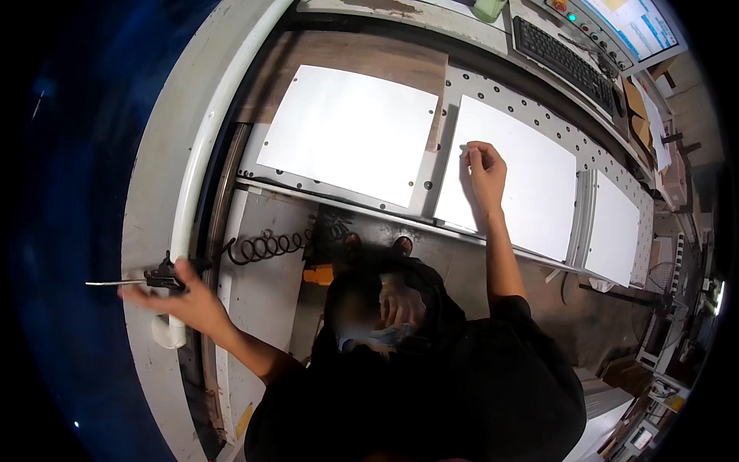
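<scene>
Out at the left, my left hand (198, 305) is around a black air blow gun (163, 277) with a thin metal nozzle, held over the white rail. Its fingers are partly stretched along the gun. My right hand (487, 175) is over the left part of a white panel (522, 165), with thumb and fingertips pressed together. Whether anything small is between those fingertips cannot be made out. Left of that panel, another white panel (350, 127) with small holes near its corners lies partly on a brown board (419, 64). More white panels (613, 227) are stacked at the right.
A white rail (202, 154) runs along the left side of the machine bed. Below it hangs a black coiled hose (265, 246). Beyond the perforated bed (539, 108) are a keyboard (562, 65), a control box with buttons (589, 29) and a lit screen (635, 31).
</scene>
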Demonstrator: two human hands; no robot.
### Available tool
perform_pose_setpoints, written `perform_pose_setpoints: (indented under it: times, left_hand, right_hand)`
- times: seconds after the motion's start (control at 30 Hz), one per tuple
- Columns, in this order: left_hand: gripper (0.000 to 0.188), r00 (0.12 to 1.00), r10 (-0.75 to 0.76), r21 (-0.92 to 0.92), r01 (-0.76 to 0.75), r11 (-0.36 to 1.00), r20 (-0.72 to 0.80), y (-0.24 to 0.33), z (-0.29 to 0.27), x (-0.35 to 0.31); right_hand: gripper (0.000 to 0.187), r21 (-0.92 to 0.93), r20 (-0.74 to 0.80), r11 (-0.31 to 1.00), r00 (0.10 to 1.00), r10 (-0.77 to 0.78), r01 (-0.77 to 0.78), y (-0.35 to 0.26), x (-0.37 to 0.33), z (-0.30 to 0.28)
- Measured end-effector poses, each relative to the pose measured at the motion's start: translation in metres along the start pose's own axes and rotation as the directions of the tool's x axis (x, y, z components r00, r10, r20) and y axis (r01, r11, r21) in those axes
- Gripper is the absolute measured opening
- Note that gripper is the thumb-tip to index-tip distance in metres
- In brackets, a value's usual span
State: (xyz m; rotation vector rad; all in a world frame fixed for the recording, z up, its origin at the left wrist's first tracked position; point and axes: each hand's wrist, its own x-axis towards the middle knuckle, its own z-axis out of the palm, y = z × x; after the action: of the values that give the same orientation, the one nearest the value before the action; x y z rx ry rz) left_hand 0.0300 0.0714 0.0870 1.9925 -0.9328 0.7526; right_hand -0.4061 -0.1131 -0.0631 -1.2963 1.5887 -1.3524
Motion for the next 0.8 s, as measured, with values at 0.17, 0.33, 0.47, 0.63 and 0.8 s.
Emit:
perform_pose_setpoints:
  times: [0.17,0.33,0.47,0.63,0.8]
  left_hand:
    - [0.067,0.898,0.232,-0.628,-0.429,0.650,-0.373,0.016,0.004,-0.019]
    - [0.067,0.746,0.504,-0.604,-0.173,0.778,0.435,0.052,0.141,-0.052]
    - [0.089,0.668,0.267,-0.176,-0.203,0.963,0.694,-0.013,0.274,-0.079]
    - [0.063,0.638,0.466,-0.432,-0.223,0.874,0.614,-0.030,0.326,-0.080]
    - [0.064,0.574,0.230,-0.222,-0.085,0.971,0.786,-0.011,0.326,-0.036]
  right_hand:
    - [0.020,-0.178,0.307,0.983,0.952,0.022,0.034,-0.042,-0.057,0.036]
    - [0.076,-0.642,0.552,0.707,0.819,0.157,0.297,-0.034,-0.137,0.082]
    - [0.089,-0.647,0.457,0.732,0.877,0.149,0.213,-0.012,-0.136,0.091]
    - [0.081,-0.541,0.318,0.838,0.940,0.124,0.073,-0.002,-0.140,0.105]
    - [0.064,-0.142,0.157,0.985,0.981,0.117,-0.095,-0.002,-0.128,0.107]
